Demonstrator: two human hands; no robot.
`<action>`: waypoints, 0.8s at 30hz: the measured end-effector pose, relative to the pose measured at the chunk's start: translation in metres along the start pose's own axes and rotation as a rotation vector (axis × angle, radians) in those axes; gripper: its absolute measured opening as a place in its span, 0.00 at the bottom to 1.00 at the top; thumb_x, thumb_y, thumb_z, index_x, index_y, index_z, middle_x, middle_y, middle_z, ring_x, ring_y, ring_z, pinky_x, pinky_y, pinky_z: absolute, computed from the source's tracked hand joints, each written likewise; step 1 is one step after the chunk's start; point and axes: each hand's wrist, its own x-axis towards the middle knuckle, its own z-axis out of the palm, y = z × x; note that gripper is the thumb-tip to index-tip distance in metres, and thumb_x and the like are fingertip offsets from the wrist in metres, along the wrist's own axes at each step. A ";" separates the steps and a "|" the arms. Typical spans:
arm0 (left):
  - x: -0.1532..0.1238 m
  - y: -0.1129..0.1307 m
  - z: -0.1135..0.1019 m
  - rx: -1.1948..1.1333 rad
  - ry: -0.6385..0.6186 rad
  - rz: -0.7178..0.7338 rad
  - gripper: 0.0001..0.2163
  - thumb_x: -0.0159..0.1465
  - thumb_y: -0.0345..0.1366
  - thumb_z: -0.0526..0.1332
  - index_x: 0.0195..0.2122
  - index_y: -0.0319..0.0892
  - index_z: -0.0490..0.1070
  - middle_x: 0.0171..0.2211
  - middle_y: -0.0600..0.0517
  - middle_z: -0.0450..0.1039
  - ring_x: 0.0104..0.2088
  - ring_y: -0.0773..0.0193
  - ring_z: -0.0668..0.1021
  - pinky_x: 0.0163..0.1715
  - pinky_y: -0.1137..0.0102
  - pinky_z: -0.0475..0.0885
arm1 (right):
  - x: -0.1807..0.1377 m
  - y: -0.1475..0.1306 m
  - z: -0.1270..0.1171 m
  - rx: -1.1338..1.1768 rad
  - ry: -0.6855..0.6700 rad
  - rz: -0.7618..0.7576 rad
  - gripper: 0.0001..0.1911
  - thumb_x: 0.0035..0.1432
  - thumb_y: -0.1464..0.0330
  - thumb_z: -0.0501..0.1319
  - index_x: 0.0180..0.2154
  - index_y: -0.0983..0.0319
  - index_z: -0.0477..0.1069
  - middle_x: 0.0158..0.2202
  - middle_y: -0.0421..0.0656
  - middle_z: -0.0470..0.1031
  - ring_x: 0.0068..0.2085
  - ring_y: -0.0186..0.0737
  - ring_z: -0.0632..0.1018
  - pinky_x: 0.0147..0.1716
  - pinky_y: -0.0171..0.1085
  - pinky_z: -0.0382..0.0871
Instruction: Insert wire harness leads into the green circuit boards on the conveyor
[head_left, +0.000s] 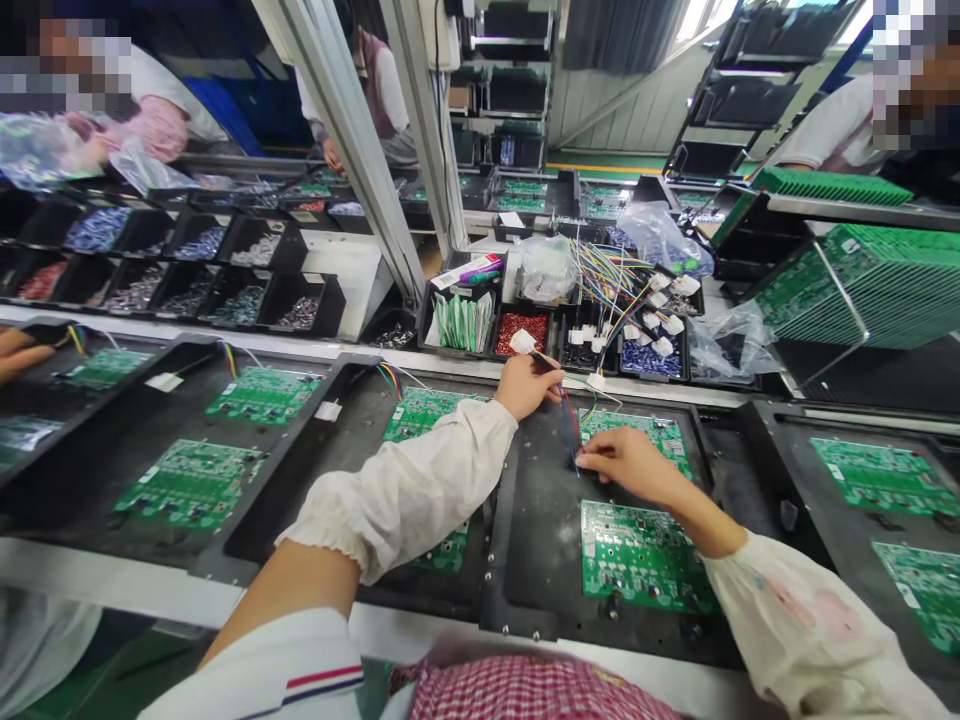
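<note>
My left hand (527, 384) reaches across a black tray (540, 530) and pinches a coloured wire harness (566, 405) near its white connector (523, 342). My right hand (624, 462) grips the lower ends of the same wires at the left edge of the far green circuit board (660, 435). A second green board (641, 555) lies just below my right hand in the same tray. Another board (424, 410) lies partly hidden under my left sleeve.
Small bins (517, 330) of parts and a bundle of loose harnesses (622, 290) sit behind the tray. More trays with green boards (255, 395) run left and right. A stack of boards (862, 285) stands at right. Other people work at the far side, and another hand (19, 352) shows at left.
</note>
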 end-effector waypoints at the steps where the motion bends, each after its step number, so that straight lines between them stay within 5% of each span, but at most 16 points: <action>1: 0.000 0.000 0.000 -0.001 0.006 0.002 0.07 0.50 0.27 0.62 0.29 0.33 0.66 0.16 0.55 0.68 0.17 0.68 0.74 0.19 0.70 0.74 | 0.002 -0.002 0.004 0.078 0.017 0.013 0.12 0.48 0.60 0.58 0.24 0.62 0.72 0.18 0.39 0.73 0.20 0.34 0.72 0.21 0.32 0.63; 6: -0.001 -0.006 -0.002 0.125 -0.057 0.039 0.06 0.51 0.28 0.62 0.29 0.32 0.66 0.16 0.53 0.68 0.17 0.68 0.74 0.19 0.72 0.74 | 0.025 0.010 0.015 0.204 0.384 0.070 0.11 0.44 0.60 0.62 0.24 0.62 0.68 0.18 0.40 0.73 0.21 0.37 0.75 0.22 0.33 0.67; 24: -0.005 -0.001 -0.002 0.205 -0.074 0.035 0.05 0.52 0.28 0.62 0.29 0.33 0.67 0.17 0.53 0.69 0.18 0.67 0.75 0.19 0.73 0.73 | 0.024 0.008 0.009 -0.081 0.369 0.075 0.11 0.44 0.60 0.62 0.22 0.62 0.68 0.19 0.40 0.73 0.21 0.36 0.73 0.23 0.33 0.63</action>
